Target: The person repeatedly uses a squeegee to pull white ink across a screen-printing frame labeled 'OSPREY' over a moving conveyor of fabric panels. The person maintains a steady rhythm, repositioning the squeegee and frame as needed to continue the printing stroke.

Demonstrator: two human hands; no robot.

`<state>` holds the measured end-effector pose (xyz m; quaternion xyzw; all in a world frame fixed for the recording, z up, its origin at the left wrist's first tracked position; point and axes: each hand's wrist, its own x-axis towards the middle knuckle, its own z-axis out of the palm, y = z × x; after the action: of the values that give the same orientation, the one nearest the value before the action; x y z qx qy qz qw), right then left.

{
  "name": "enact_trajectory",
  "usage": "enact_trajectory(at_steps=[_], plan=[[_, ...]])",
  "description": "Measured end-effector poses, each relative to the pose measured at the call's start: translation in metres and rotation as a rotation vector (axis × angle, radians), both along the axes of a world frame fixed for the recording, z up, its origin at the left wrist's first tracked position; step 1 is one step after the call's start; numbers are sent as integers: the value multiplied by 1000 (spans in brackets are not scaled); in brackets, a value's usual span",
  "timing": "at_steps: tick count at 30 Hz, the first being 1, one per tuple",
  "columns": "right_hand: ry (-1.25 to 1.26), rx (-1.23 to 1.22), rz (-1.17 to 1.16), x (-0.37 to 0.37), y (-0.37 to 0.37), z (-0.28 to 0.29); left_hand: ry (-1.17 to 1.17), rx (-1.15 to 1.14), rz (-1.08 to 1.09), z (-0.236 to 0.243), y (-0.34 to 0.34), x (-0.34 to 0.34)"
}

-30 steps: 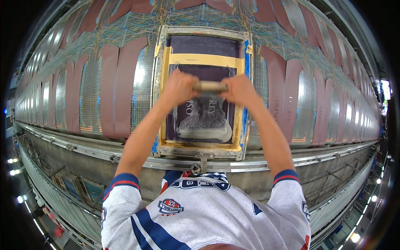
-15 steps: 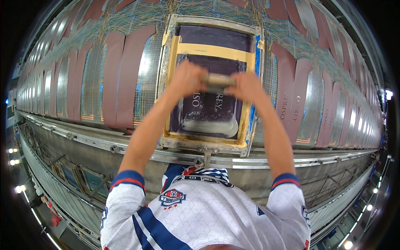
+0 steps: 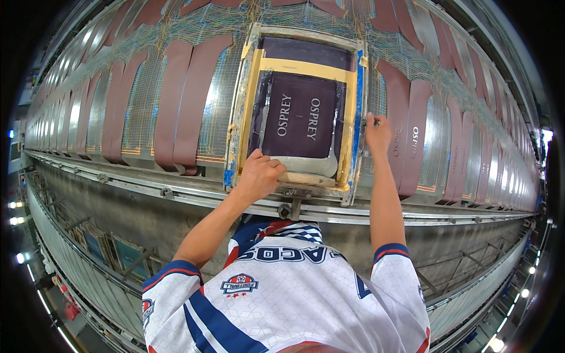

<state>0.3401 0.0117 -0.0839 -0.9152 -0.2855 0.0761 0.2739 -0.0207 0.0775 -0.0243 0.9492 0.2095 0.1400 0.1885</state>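
A screen-printing frame [image 3: 360, 76] lies in front of me on the long table, its dark purple mesh [image 3: 299, 120] carrying two lines of pale lettering. Yellow tape borders the mesh, and blue tape runs along the right side. At the frame's near end a squeegee [image 3: 309, 179] rests beside whitish ink [image 3: 306, 165]. My left hand [image 3: 262, 176] is closed round the squeegee's left end. Just beyond the frame's right edge, my right hand [image 3: 378, 134] has its fingers curled; what they hold, if anything, is hidden.
Maroon cut panels [image 3: 203, 88] lie in rows on both sides, and some on the right [image 3: 416, 126] bear printing. A metal rail [image 3: 147, 189] with clamps runs along the table's near edge. Further framed screens [image 3: 126, 253] stand below at the left.
The squeegee has come toward me, from mid-screen to the near end. My right hand has left it and moved to the frame's right side; my left hand keeps its hold.
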Motion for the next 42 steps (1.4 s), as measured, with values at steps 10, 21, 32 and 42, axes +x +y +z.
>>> enact_trajectory(at_steps=[10, 21, 32, 42], plan=[[171, 134, -67, 2, 4, 32, -102, 185, 38, 21, 181, 111], [66, 187, -5, -4, -9, 48, -168, 212, 93, -11, -39, 1], [381, 493, 89, 65, -64, 28, 58, 71, 174, 24, -77, 99], [177, 365, 79, 66, -27, -14, 131, 15, 71, 6, -25, 92]])
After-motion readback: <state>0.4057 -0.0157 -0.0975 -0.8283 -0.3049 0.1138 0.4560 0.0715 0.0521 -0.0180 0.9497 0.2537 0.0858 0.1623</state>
